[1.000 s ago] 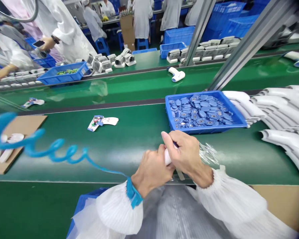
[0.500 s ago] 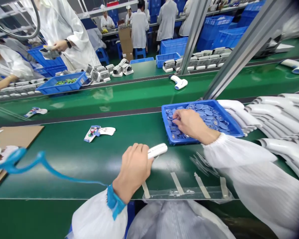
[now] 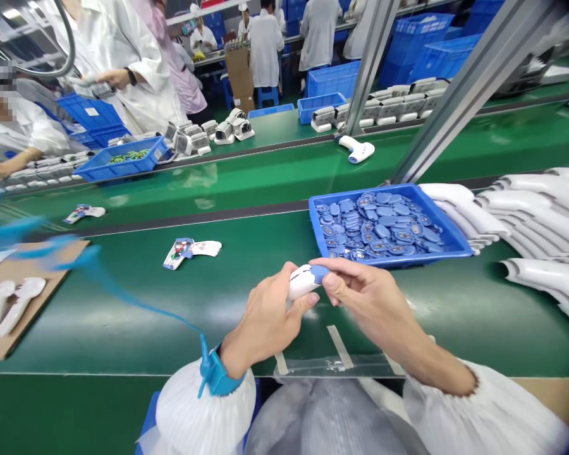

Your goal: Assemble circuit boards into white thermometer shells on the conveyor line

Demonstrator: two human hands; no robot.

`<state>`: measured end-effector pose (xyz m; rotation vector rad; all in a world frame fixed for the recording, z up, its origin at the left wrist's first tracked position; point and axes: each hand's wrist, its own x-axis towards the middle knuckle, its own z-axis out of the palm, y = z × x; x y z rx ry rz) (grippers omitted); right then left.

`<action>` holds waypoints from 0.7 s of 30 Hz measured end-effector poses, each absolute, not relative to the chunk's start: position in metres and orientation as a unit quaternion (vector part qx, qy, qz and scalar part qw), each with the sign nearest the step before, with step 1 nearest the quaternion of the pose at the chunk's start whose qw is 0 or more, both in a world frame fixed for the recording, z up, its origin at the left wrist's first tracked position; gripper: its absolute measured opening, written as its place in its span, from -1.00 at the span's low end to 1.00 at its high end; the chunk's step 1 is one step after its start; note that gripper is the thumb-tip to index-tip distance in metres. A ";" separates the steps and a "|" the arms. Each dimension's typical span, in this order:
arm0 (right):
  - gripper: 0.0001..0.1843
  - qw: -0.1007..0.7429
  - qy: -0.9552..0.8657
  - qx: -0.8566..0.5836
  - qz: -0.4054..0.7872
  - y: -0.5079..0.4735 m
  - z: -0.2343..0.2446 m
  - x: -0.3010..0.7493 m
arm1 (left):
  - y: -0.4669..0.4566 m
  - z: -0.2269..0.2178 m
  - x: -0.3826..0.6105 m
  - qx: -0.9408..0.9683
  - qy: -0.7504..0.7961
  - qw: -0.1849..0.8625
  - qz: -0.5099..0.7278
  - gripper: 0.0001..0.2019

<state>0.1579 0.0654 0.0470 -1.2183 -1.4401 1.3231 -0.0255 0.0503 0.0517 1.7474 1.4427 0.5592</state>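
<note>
My left hand [image 3: 268,322] grips a small white plastic thermometer housing [image 3: 299,282] near the middle of the green belt [image 3: 246,316]. My right hand [image 3: 372,303] pinches a blue oval piece [image 3: 319,273] against the housing's tip, hiding part of it. A blue tray [image 3: 398,260] heaped with similar blue pieces [image 3: 379,224] sits just beyond my right fingers. A blue wrist strap [image 3: 217,374] circles my left wrist, and its blurred blue cord runs off to the left.
White housings [image 3: 540,215] lie stacked at the right. A cardboard sheet [image 3: 23,322] with white parts lies at the left, and a printed sheet [image 3: 180,253] lies on the belt. Metal uprights [image 3: 370,63] stand beyond the tray. Co-workers work at a second belt [image 3: 265,136].
My right hand has left the tray and now presses a blue piece onto the housing. My left hand has turned the housing and moved it slightly right.
</note>
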 end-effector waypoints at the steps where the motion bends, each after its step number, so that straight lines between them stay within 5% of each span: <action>1: -0.65 0.405 -0.608 -0.485 0.480 0.064 0.046 0.159 | 0.051 0.053 -0.027 0.697 0.565 0.392 0.203 -0.86; 8: -0.76 0.348 -0.776 -0.416 0.322 0.058 0.048 0.165 | 0.041 0.055 -0.024 0.748 0.521 0.358 0.202 -0.74; 13: -0.79 0.370 -0.783 -0.439 0.241 0.047 0.029 0.168 | 0.031 0.039 -0.014 0.781 0.554 0.202 0.208 -0.79; 21: -0.86 0.292 -0.780 -0.469 0.295 0.027 0.033 0.191 | 0.028 0.011 -0.006 0.612 0.678 0.190 0.359 -0.60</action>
